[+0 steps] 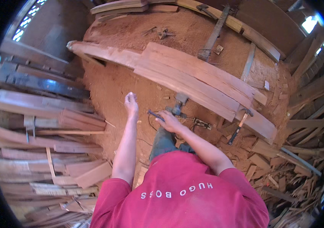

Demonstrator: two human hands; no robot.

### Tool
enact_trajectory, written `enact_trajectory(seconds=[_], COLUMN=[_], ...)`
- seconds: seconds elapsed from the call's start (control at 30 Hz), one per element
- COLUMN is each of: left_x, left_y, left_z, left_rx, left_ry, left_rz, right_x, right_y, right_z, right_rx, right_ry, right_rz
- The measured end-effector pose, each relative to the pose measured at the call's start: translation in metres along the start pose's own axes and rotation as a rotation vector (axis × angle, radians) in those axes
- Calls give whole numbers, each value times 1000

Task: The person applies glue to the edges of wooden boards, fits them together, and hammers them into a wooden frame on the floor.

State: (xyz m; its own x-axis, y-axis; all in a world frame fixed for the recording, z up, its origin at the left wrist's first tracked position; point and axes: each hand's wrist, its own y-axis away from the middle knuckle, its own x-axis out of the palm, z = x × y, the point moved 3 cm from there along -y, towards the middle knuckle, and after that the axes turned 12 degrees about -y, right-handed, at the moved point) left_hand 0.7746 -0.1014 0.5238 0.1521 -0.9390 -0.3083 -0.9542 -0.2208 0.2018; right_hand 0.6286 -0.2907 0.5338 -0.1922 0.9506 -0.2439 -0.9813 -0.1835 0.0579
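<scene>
My right hand [168, 121] is closed around a short dark rod with a thicker end [155, 115], in front of my legs. Just beyond that hand stands a grey metal vise or clamp [180, 102], close to the near edge of the wooden planks [186, 79]. To the left, my left hand [131, 100] is raised over the dusty ground with its fingers curled together. Whatever it may hold is too small to make out. A claw hammer [239, 127] with a dark grip lies across the right end of the planks.
Stacked boards [36, 102] line the left side. Timber offcuts [261, 161] are piled at the right. Beyond the planks, a long metal bar clamp [217, 32] and a small metal tool [164, 34] lie near sawdust. A small metal-framed tool [202, 123] is near my right forearm.
</scene>
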Motion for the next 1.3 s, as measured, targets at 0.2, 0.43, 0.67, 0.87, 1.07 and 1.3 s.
enact_trajectory(seconds=[0.2, 0.43, 0.67, 0.87, 1.07, 1.3], left_x=[83, 156, 192, 187, 196, 185], left_y=[-120, -176, -136, -132, -124, -164], left_z=[69, 102, 38, 26, 22, 76], left_rx=[-504, -601, -550, -513, -484, -413], left_ry=[-80, 144, -27, -133, 100, 252], left_rz=[135, -220, -375, -377, -286, -224], right_x=[60, 79, 103, 80, 37, 46], right_y=[-67, -83, -68, -52, -17, 22], right_z=[-51, -34, -62, -34, -9, -22], right_rx=[559, 646, 545, 443, 364, 15], right_ry=[51, 21, 133, -52, -471, -486], right_rz=[30, 229, -80, -176, -152, -300])
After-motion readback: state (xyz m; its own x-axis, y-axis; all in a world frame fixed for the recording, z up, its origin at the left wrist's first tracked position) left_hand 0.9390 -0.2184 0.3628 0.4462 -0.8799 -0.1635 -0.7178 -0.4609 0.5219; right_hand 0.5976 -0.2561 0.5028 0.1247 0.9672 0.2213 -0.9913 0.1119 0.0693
